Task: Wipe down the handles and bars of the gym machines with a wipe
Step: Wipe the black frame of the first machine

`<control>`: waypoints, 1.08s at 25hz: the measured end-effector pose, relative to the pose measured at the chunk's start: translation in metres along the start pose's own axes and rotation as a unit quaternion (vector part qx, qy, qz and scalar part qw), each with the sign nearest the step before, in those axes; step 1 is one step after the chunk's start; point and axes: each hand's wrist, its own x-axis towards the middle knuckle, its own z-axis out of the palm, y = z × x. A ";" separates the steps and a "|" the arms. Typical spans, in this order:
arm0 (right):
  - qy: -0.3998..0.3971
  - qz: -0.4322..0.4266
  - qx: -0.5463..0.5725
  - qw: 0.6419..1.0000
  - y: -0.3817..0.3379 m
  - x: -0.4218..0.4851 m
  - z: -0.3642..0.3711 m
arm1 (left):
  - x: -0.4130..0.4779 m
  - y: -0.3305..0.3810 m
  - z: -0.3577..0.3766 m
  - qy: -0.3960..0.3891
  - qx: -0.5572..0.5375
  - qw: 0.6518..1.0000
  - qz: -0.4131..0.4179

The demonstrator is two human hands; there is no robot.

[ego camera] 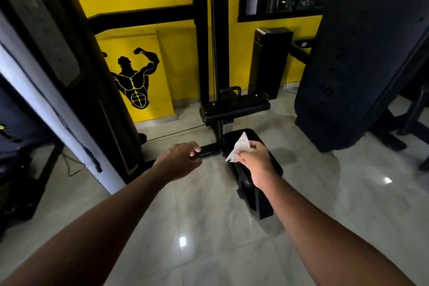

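Low by the cable machine, the left hand (180, 160) curls its fingers (193, 146) round the black bar (209, 151); the right hand (255, 160) pinches the wipe (239, 147) just beside it. I'd wrap the bar fully, then draw along.

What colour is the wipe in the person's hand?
White; the wipe shows best in the head view.

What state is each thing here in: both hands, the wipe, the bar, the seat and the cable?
left hand: fingers curled over the end of the black bar.
right hand: pinches the wipe.
wipe: crumpled, held over the seat pad; whether it touches the bar cannot be told.
black bar: level, low above the floor.
seat pad: partly hidden behind the right hand.
cable: straight, upright.
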 end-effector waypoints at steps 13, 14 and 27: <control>0.048 0.043 0.181 0.981 -0.050 0.314 0.126 | 0.389 -0.088 -0.010 -0.046 0.026 0.997 0.047; 0.058 0.037 0.166 0.984 -0.051 0.336 0.133 | 0.413 -0.091 -0.009 -0.046 0.031 0.997 0.053; 0.105 -0.260 -0.295 0.913 0.007 0.624 0.192 | 0.684 -0.138 0.090 -0.010 0.031 0.996 0.087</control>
